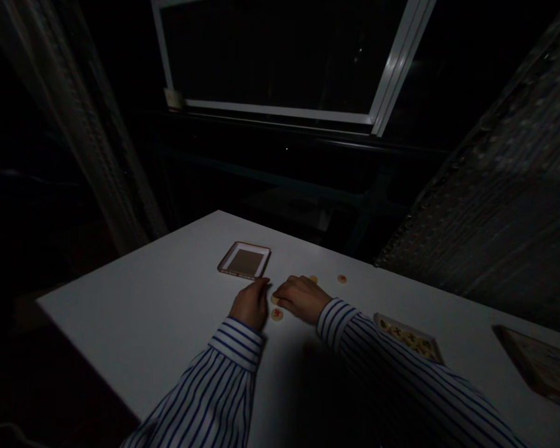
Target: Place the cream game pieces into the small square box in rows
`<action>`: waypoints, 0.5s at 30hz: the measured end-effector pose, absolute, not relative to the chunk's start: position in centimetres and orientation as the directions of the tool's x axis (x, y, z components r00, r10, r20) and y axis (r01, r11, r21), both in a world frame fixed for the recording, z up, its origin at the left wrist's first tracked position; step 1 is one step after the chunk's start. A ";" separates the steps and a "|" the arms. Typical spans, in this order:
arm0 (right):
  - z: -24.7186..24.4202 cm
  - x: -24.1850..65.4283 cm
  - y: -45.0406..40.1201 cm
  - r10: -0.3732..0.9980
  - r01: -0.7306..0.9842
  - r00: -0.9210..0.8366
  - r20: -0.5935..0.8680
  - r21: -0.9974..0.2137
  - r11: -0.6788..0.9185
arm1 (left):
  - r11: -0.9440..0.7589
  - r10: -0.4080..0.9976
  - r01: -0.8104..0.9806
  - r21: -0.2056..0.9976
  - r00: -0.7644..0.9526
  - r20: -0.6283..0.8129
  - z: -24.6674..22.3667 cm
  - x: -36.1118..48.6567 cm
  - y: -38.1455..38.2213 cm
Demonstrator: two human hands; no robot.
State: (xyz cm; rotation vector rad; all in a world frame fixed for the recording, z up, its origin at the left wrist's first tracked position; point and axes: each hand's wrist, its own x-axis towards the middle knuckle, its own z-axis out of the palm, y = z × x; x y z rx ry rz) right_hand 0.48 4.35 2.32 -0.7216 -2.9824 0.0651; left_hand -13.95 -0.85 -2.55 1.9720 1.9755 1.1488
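On the white table, my right hand (303, 297) reaches in from the right, its fingertips closed on a round, pale Chinese chess piece (274, 299). Just below that lies another chess piece (277, 314) with a red character. My left hand (251, 306) rests to the left of these pieces, fingers stretched forward, nothing visible in it. Its fingertips end by the near right corner of a shallow square box lid (244, 261); I cannot tell if they touch. Behind my right hand a yellowish piece (313, 279) is partly hidden, and a red-marked piece (342, 279) lies farther right.
An open box (408, 336) of several chess pieces sits beyond my right forearm, partly covered by it. A dark-edged flat box (541, 364) lies at the far right. The white table (158, 311) ends before a dark window (280, 111); curtains (518, 155) hang at the sides.
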 end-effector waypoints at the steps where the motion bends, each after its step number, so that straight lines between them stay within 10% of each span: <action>1: 2.3 0.5 4.4 0.459 0.454 -0.886 0.067 -0.077 0.888 | -0.138 0.897 0.800 0.583 -0.149 0.417 -2.5 -14.0 -0.8; 15: 1.8 1.2 5.6 0.675 0.443 -0.735 0.071 -0.702 0.557 | -0.193 0.888 0.655 0.731 -0.201 0.414 -2.1 -13.7 -0.8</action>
